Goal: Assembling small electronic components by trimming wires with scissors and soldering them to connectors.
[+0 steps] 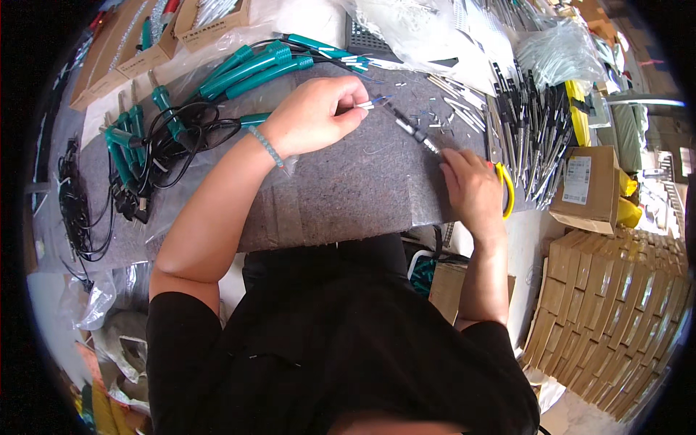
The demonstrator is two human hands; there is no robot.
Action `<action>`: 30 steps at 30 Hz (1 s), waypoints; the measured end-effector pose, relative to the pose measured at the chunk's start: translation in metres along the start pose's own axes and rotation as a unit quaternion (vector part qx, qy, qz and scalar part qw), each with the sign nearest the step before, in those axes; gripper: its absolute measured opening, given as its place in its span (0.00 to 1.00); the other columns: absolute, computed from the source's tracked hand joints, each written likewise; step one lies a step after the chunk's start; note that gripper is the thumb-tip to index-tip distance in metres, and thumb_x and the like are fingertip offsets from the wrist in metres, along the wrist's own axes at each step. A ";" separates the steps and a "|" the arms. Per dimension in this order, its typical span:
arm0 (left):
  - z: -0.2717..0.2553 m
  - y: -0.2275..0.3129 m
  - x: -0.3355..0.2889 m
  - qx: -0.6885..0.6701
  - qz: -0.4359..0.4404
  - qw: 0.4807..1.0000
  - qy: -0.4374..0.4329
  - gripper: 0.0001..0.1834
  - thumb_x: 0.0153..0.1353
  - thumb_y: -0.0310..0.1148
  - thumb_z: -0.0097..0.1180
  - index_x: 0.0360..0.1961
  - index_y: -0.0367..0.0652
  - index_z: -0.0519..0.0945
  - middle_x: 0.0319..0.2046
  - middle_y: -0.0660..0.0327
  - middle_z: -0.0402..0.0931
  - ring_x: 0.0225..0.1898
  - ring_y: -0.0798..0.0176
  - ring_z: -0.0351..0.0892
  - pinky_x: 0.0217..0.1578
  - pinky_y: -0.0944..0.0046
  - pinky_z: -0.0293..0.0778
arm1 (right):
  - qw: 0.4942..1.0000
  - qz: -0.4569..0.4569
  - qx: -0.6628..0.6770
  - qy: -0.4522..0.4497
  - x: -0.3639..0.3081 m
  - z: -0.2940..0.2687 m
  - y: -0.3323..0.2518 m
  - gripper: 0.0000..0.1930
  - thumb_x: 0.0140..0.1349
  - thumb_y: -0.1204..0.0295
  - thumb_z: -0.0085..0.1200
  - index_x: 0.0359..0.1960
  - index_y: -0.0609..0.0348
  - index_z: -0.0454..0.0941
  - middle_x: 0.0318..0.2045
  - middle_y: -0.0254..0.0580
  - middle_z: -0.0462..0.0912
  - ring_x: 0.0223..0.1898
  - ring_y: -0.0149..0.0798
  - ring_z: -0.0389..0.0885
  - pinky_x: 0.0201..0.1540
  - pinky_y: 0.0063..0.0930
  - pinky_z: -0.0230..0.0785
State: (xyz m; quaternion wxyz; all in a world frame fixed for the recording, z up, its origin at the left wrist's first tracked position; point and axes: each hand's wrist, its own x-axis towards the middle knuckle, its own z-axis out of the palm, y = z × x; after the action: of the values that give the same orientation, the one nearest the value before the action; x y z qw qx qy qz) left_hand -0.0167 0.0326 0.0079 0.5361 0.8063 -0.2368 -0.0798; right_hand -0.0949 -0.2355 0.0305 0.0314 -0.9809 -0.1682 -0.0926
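Observation:
My left hand (315, 114) is closed, pinching a small white sleeve (365, 106) with thin blue wire ends (381, 98) sticking out beyond the fingertips. A slim black-and-silver rod (415, 133), slightly blurred, slants from those wire ends down to my right hand (473, 185). The right fingers are closed on the rod's lower end. Whether the wires and rod touch, I cannot tell. Behind my left wrist shows part of a green soldering iron handle (254, 119). Right beside my right hand lies a yellow scissor handle (507, 192).
Several green soldering iron handles (254, 72) with black cords (163, 163) lie left and behind. White tubes (464, 109) are scattered behind my right hand. Black-and-silver rods (533, 134) pile at the right. Cardboard boxes (591, 188) and stacked cartons (609, 312) stand beyond the grey mat (341, 192).

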 end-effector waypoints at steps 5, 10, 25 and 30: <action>0.007 -0.007 -0.002 0.166 0.082 0.982 0.042 0.12 0.53 0.30 0.61 0.40 0.43 0.78 0.26 0.58 0.76 0.26 0.63 0.76 0.27 0.64 0.71 | 0.999 -0.031 0.016 0.019 0.005 0.002 -0.020 0.16 0.55 0.69 0.57 0.46 0.53 0.76 0.38 0.39 0.78 0.39 0.44 0.78 0.41 0.35 0.71; 0.005 -0.012 -0.001 0.264 0.109 0.958 0.034 0.12 0.52 0.34 0.62 0.39 0.45 0.80 0.30 0.56 0.78 0.30 0.53 0.79 0.30 0.57 0.73 | 0.992 -0.049 0.076 0.088 0.026 0.024 -0.027 0.14 0.56 0.70 0.56 0.45 0.53 0.78 0.38 0.40 0.79 0.40 0.45 0.78 0.43 0.35 0.71; -0.014 -0.005 -0.003 0.249 0.118 0.960 0.058 0.06 0.54 0.33 0.61 0.31 0.43 0.81 0.32 0.60 0.72 0.31 0.56 0.76 0.32 0.61 0.72 | 0.961 -0.050 0.238 0.132 0.071 0.041 -0.068 0.09 0.56 0.71 0.56 0.38 0.56 0.80 0.35 0.41 0.80 0.37 0.46 0.79 0.40 0.34 0.72; -0.012 -0.006 0.002 0.176 0.084 0.977 0.081 0.07 0.55 0.36 0.58 0.34 0.47 0.80 0.36 0.62 0.75 0.37 0.54 0.78 0.36 0.58 0.73 | 0.915 0.156 0.347 0.135 0.073 0.052 -0.068 0.06 0.58 0.71 0.56 0.35 0.58 0.80 0.30 0.45 0.82 0.29 0.44 0.81 0.35 0.33 0.73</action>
State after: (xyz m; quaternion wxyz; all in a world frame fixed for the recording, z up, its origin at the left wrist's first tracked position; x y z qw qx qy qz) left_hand -0.0085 0.0428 0.0080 0.4077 0.8694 -0.2692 0.0741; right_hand -0.0407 -0.1433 -0.0039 0.4064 -0.9002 -0.0291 -0.1540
